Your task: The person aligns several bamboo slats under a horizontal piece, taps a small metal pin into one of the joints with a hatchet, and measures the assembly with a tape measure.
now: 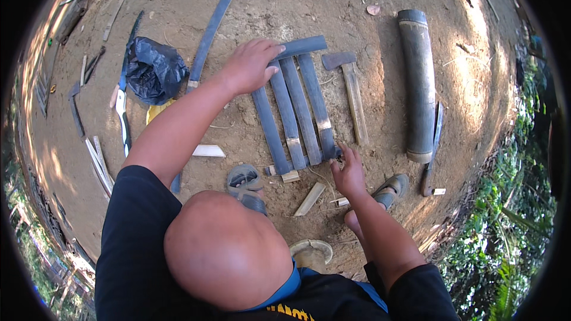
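Several dark split-bamboo strips (pixel 299 113) lie side by side on the ground in front of me. Across their far ends rests a bamboo crosspiece (pixel 304 46); my left hand (pixel 253 64) is closed over its left end. At their near ends, a lower bamboo crosspiece (pixel 313 160) passes beneath the strips. My right hand (pixel 350 171) has its thumb and fingers about the right end of that lower piece, close to the rightmost strip. An axe (pixel 352 92) with a pale wooden handle lies just right of the strips.
A thick bamboo pole (pixel 418 86) lies at the right, with a long-bladed knife (pixel 436 142) beside it. To the left are a black plastic bag (pixel 153 70), a handsaw (pixel 124 92) and another bamboo strip (pixel 211 38). Bamboo offcuts (pixel 310 199) are scattered near my sandalled feet.
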Demonstrator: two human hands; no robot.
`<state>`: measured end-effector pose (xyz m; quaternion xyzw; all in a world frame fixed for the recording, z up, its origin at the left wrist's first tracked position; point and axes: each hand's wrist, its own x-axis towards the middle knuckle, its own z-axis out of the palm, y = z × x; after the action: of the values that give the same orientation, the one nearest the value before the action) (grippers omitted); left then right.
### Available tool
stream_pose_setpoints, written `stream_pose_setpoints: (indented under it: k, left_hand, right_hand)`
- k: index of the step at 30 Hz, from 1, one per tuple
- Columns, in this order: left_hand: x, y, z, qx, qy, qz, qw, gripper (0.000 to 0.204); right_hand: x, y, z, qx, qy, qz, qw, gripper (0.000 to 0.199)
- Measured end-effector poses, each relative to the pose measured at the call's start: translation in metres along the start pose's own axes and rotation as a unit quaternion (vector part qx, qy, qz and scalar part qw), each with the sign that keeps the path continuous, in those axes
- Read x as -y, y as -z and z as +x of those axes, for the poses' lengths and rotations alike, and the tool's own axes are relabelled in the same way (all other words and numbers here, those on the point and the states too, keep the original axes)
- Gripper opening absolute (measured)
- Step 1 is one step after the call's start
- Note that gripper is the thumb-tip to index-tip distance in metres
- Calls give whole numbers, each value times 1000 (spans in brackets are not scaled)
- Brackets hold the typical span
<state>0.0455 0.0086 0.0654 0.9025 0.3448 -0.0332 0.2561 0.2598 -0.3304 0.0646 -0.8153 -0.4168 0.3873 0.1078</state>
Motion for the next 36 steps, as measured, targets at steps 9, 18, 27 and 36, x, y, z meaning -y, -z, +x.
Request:
stream_pose_setpoints:
  k: [9,18,27,36]
  left_hand:
    - [10,-65,20,-33,6,90,995,77]
    - [3,-68,24,-2,27,162,986,93]
    - [2,-64,22,-5,36,134,990,94]
    - [16,-72,29,-71,39,-11,997,62]
  right_hand:
    - [-1,-3,10,-17,2,-13,1000,55]
    - [46,-2,57,-58,56,17,997,52]
    - [106,3,146,-102,159,-70,979,58]
    - [159,34,240,-61,235,-287,927,67]
